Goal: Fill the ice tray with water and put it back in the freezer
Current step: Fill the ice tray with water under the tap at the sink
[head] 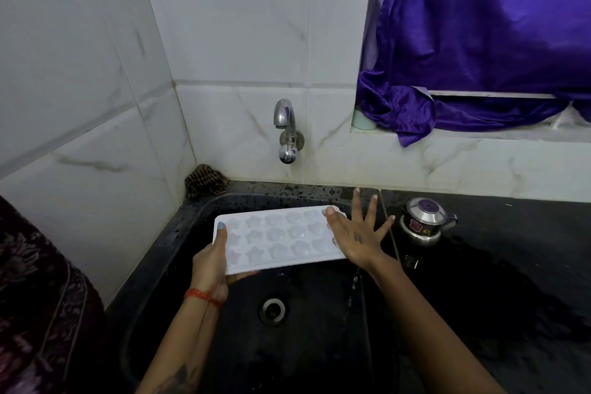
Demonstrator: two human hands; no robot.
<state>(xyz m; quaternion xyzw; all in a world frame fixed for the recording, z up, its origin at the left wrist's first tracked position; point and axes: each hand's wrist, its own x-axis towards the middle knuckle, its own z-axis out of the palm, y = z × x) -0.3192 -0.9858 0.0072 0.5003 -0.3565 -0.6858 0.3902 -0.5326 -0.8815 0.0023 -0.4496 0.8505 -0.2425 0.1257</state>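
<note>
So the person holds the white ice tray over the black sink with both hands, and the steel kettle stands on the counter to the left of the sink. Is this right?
Not quite. In the head view the steel kettle stands on the counter to the right of the black sink, not the left. The rest holds: the left hand and right hand hold the white ice tray over the sink.

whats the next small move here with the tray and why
Probably reach the right hand up to the tap and open it: no water is running, and the left hand holds the ice tray over the sink.
</note>
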